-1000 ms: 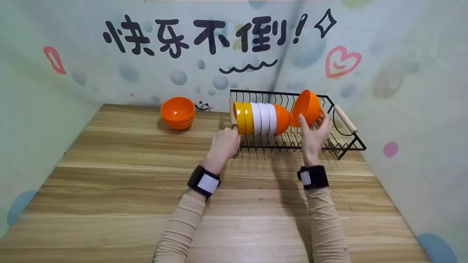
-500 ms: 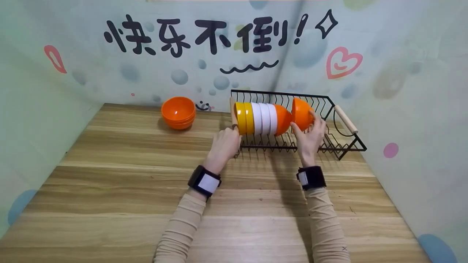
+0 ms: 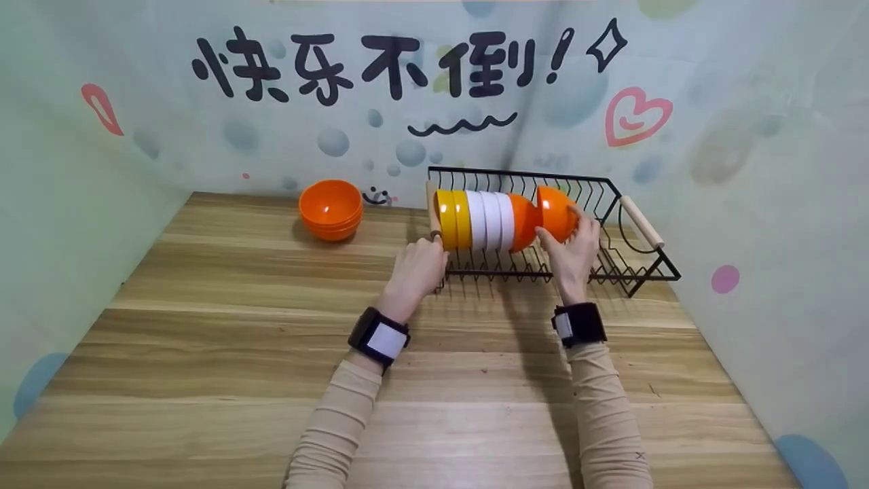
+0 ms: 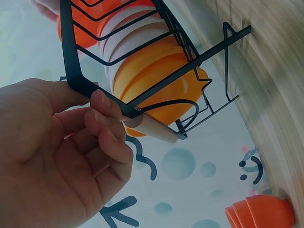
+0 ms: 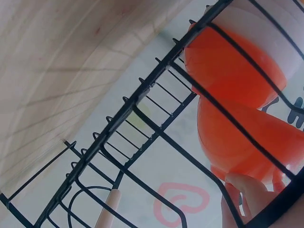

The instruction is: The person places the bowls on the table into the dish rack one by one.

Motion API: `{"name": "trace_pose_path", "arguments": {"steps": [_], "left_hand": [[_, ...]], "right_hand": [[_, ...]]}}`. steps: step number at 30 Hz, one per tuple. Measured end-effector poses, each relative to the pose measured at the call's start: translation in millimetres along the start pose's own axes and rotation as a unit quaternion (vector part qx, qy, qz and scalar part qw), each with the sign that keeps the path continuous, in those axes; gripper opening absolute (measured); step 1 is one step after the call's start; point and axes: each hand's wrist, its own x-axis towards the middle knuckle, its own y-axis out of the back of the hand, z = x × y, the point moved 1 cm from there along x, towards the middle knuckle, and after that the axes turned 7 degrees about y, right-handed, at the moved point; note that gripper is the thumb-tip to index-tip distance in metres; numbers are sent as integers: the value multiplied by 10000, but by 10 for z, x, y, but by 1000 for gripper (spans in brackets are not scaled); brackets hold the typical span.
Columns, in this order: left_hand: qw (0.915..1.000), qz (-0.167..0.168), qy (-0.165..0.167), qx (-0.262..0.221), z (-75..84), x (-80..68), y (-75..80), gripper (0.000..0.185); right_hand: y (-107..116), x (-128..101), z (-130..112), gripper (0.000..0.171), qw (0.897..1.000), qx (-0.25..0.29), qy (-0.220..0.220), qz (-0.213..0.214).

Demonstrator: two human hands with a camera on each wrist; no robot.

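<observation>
My right hand [image 3: 574,255] holds an orange bowl [image 3: 558,212] by its outside, thumb low at the near side of the rim and fingers round the back. The bowl lies on its side over the black wire dish rack [image 4: 190,66], opening to the left. Its rim is right at the base of another orange bowl [image 3: 524,223], which ends a sideways row of yellow bowls [image 3: 453,221] and white bowls [image 3: 490,221] in the rack. My left hand [image 3: 415,268] grips the rack's near left corner, thumb and fingers pinching the black frame [image 4: 73,61].
On the wooden table [image 3: 271,380], left of the rack, stands a stack of orange bowls [image 3: 330,212]. The rack has a wooden handle [image 3: 641,221] at its right end. A printed cloth [image 3: 224,129] hangs behind and at both sides.
My right hand has moved left and slightly down with the orange bowl, turning it from tilted to lying sideways against the row. My left hand stays on the rack's corner.
</observation>
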Motion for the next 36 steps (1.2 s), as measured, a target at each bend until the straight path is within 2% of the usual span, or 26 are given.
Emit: {"name": "trace_pose_path", "arguments": {"steps": [16,21,26,36], "left_hand": [[9998,169,-42,-43,-14,-16,-26,40],[9997,227,-76,52,-14,-27,-32,39],[9996,146,-109,203,-16,-22,-30,40],[9999,110,-62,118,-25,-23,-32,42]], "right_hand": [[-131,155,53,65,9951,-633,-120,-753],[-132,153,67,65,9905,-1015,-68,-921],[-128,146,69,66,9853,-1229,-119,-1177],[-158,126,81,67,9742,-1618,-155,-1564]]}}
